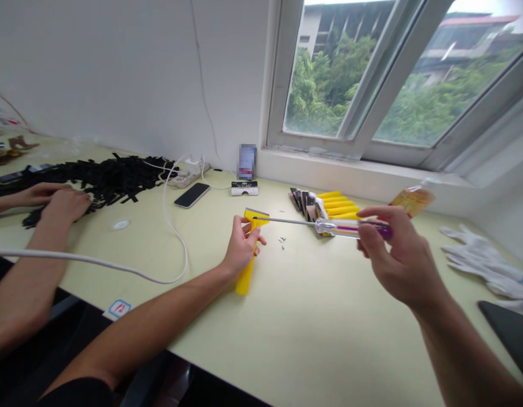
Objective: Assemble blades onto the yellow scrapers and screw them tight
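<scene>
My left hand (243,246) is closed around a yellow scraper (245,280), its wide head pointing away from me and its handle toward me. In my right hand (394,254) is a screwdriver (341,227) with a clear and purple handle, held level by the fingers. Its long shaft runs left, and the tip meets the scraper's head. Whether a screw sits under the tip is too small to tell. A few tiny screws (282,240) lie on the table just right of the scraper.
Several yellow-handled scrapers (340,206) lie piled behind, near a bottle (414,198). White gloves (484,260) rest at right. A phone (192,195), a white cable (176,226) and a heap of black strips (112,175) are at left, where another person's hands (66,203) work.
</scene>
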The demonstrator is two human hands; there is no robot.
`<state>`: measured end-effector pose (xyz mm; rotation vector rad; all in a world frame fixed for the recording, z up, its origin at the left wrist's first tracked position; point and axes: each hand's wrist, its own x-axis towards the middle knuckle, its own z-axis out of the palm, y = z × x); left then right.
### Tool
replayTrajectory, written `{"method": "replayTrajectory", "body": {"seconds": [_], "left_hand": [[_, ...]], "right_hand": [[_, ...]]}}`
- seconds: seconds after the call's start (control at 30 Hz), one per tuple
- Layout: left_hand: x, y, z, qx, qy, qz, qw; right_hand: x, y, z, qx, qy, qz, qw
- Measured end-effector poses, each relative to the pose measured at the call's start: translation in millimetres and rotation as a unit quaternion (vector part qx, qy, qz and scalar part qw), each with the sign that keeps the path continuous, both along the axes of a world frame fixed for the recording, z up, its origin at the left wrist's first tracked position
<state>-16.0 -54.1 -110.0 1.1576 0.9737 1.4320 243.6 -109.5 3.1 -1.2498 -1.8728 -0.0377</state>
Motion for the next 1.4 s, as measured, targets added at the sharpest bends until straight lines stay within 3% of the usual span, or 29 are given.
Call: {"method": "replayTrajectory", "body": {"seconds": [0.1,0.23,0.37,0.5,0.6,0.77,0.87,1.03,1.17,1.3,1.4], "left_hand": [[1,-1,0.2,-0.005,0.004,0.002,1.000],[1,-2,1.1,-0.004,0.004,-0.003,1.000],[2,-2,2.3,-0.020,0.000,-0.004,1.000],[3,-2,1.8,-0.019,0.003,-0.009,1.000],[2,-2,0.1,-0.022,0.003,-0.008,1.000],[1,-1,-1.1,-0.013,0.011,-0.013,1.000],[1,-1,-0.2,-0.018,0.012,-0.009,1.000],[1,-2,0.7,-0.020,0.020,-0.010,1.000],[3,-1,0.9,-0.028,0.015,-0.012,0.999],[5,-2,2.8,-0.038,-0.003,-0.037,0.999],[4,-1,5.7,-0.048,-0.026,-0.030,0.998]], "right_hand": [[2,1,0.0,0.005,-0.011,0.055,0.998],[4,1,-0.9,0.014,-0.010,0.013,1.000],[4,0,-2.2,-0.021,-0.002,0.066,0.998],[6,2,-2.8,-0.013,0.000,-0.005,1.000],[7,5,-1.8,-0.042,-0.011,0.053,0.998],[5,6,-1.5,-0.041,0.014,-0.055,0.998],[4,5,-2.0,-0.028,-0.001,0.030,0.999],[1,1,0.3,-0.003,0.002,0.004,1.000],[0,0,1.8,-0.026,0.019,0.095,0.995],[5,-1,4.7,-0.016,0.072,0.116,0.991],[15,-2,12.8,0.034,0.146,0.129,0.980]]}}
